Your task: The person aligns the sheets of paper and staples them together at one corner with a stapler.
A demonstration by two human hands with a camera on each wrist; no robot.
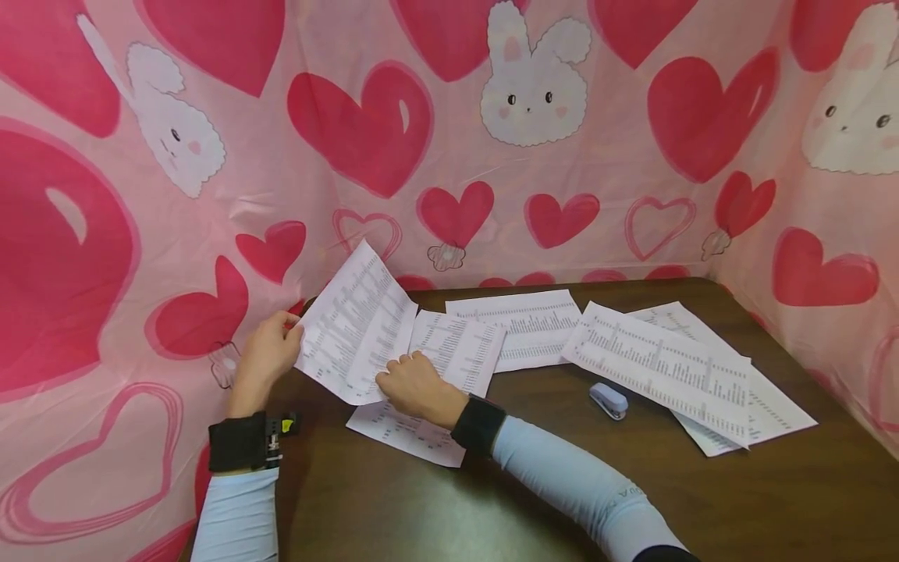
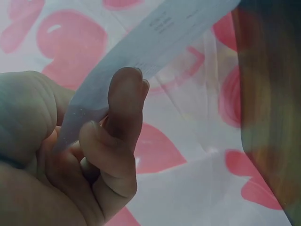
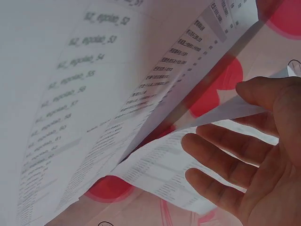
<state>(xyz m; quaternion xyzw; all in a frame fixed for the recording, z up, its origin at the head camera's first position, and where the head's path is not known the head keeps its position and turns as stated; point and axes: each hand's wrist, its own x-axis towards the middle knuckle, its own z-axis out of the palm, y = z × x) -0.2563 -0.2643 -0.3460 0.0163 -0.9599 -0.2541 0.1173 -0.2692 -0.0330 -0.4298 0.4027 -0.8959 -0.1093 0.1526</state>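
Observation:
At the table's left end, my left hand (image 1: 270, 347) pinches the edge of a raised printed sheet of paper (image 1: 361, 320). Up close in the left wrist view, the sheet (image 2: 155, 42) runs between the thumb and the bent fingers. My right hand (image 1: 419, 388) is beside the raised sheet, over another printed sheet (image 1: 460, 343). In the right wrist view, a paper edge passes between the right hand's (image 3: 249, 155) thumb and index finger, with the other fingers spread below. Part of a printed page (image 1: 414, 433) shows under the right hand.
Another printed sheet (image 1: 534, 351) lies at the back middle of the brown table (image 1: 548, 468). Two overlapping sheets, an upper one (image 1: 667, 367) and a lower one (image 1: 776, 410), lie to the right. A light purple stapler (image 1: 609, 400) sits beside them. A pink heart-patterned cloth (image 1: 393, 47) surrounds the table.

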